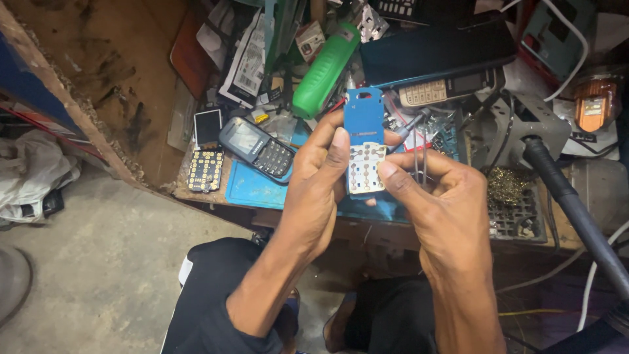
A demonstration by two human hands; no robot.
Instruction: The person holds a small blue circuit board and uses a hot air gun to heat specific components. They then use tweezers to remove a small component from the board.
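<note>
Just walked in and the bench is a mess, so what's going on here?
A person holds a blue phone circuit board over the cluttered workbench, left hand gripping its side, right hand touching its white keypad end while holding tweezers. A dark keypad phone lies on the blue mat.

A phone board (364,141) is held upright above the worktop's (131,78) front edge, between the left hand (319,180) and the right hand (440,203). Left of the hands, a small phone (257,148) lies on a mat (252,187), a keypad (206,170) beside it. Behind, a bottle (325,69) lies among clutter.
</note>
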